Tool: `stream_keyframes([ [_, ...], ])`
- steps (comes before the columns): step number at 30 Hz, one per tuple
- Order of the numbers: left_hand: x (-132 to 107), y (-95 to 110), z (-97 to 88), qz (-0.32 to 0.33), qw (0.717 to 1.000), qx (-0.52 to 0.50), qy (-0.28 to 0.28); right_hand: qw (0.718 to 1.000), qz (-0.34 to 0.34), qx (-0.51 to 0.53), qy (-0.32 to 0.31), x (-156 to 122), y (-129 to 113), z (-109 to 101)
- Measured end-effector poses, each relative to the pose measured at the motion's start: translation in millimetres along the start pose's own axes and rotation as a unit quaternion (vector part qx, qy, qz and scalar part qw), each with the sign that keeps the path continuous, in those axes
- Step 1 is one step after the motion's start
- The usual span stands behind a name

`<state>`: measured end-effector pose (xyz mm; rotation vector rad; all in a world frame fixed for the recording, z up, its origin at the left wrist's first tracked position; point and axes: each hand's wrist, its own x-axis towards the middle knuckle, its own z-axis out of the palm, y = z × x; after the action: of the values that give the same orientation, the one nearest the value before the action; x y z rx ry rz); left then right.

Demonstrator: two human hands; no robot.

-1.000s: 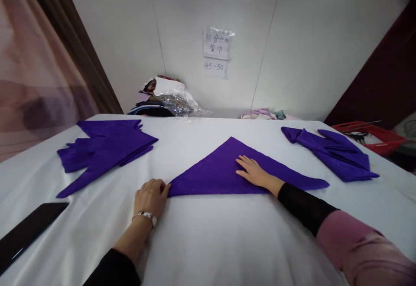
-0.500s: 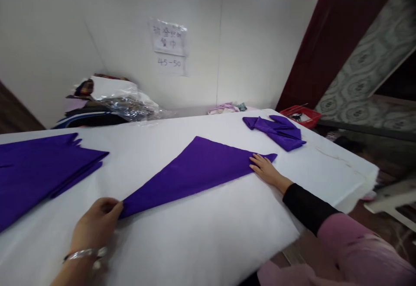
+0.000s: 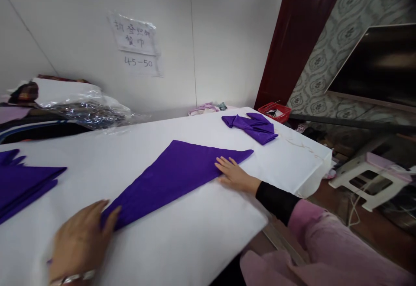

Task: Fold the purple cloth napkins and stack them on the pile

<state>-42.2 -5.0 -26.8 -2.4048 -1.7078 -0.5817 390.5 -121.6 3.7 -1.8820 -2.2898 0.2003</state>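
A purple cloth napkin [image 3: 169,177], folded to a long triangle, lies on the white-covered table [image 3: 182,242]. My left hand [image 3: 81,234] rests palm down over its near-left end, thumb apart from the fingers; a small purple tip shows beyond the hand's left side. On the right part of the same napkin, close to its lower edge, my right hand [image 3: 232,173] lies flat with fingers spread. Another purple napkin [image 3: 251,125], folded and bunched, sits further back on the right. At the left edge is a stack of purple napkins [image 3: 26,190], partly out of view.
Fabrics under clear plastic [image 3: 81,104] are heaped behind the table at left. A red basket [image 3: 276,112] with dark tools stands past the far-right corner. A handwritten sign [image 3: 136,43] hangs on the wall. A white stool [image 3: 370,175] is on the floor at right.
The view has turned right. My left hand has gone from pinching the napkin's left corner to lying over that end. My right hand has slid left from the right tip, still flat.
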Motion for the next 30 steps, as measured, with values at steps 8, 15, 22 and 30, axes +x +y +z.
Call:
stream_keyframes([
  [8,-2.1,91.4,0.1,0.131,0.976,0.027,-0.173,0.997,-0.027,0.051,-0.046,12.0,-8.4,4.9],
  [15,-3.4,86.6,5.3,0.121,0.965,0.035,-0.229,0.998,-0.010,0.047,-0.051,-21.9,4.3,6.7],
  [22,-2.8,82.8,9.6,0.126,0.964,0.037,-0.231,0.997,0.069,0.014,-0.034,-34.1,27.7,2.6],
  [30,-4.5,80.6,12.2,0.138,0.965,0.034,-0.219,0.984,0.174,-0.024,-0.009,-48.2,60.0,0.7],
])
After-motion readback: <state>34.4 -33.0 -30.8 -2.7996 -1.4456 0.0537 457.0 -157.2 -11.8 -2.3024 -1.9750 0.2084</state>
